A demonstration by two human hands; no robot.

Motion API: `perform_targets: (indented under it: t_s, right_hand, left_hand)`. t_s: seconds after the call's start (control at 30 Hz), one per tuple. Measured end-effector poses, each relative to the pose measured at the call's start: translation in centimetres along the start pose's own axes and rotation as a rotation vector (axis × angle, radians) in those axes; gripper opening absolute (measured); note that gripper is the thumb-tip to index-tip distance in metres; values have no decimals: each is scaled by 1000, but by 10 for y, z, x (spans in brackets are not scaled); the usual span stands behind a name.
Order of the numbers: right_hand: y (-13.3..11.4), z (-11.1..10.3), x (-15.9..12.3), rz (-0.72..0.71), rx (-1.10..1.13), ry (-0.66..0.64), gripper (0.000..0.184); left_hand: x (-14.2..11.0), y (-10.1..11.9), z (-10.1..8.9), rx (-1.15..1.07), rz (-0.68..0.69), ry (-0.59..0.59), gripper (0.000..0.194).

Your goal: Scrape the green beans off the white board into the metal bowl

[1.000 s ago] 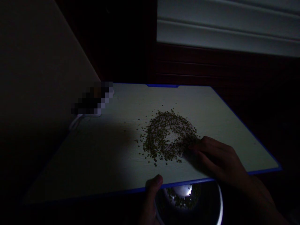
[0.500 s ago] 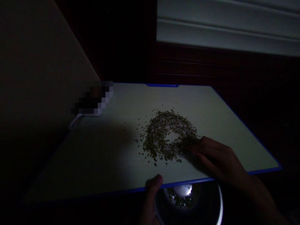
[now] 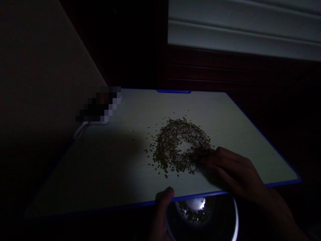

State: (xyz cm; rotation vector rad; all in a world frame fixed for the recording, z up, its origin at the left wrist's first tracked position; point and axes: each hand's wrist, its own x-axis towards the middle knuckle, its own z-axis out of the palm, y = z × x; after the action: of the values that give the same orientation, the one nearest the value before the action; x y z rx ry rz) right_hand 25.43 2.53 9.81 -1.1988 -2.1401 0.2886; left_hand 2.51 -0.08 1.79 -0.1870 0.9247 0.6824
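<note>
No readable text, label, brand or number anywhere; scene too dark.

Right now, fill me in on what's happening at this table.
A person sits at a pale board with a blue edge, in dim light. A pile of small green beans lies spread on it. The right hand rests flat on the board, fingertips at the pile's near right edge. The left hand holds a metal bowl just below the board's near edge; some beans already lie in the bowl.

A pale, blue-edged counter (image 3: 120, 167) carries a loose heap of small green seeds (image 3: 179, 147) near its front edge.
</note>
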Motion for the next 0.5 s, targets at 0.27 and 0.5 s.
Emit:
perform_targets:
  t_s: [0.27,0.5]
  right_hand:
    - [5,3,-4,2,17,-46,24]
    - [3,2,-4,6,13,-59,25]
  left_hand:
    - [-5,3,2,80,-21,2,53]
    - [-1,3,-1,111,95,14,19]
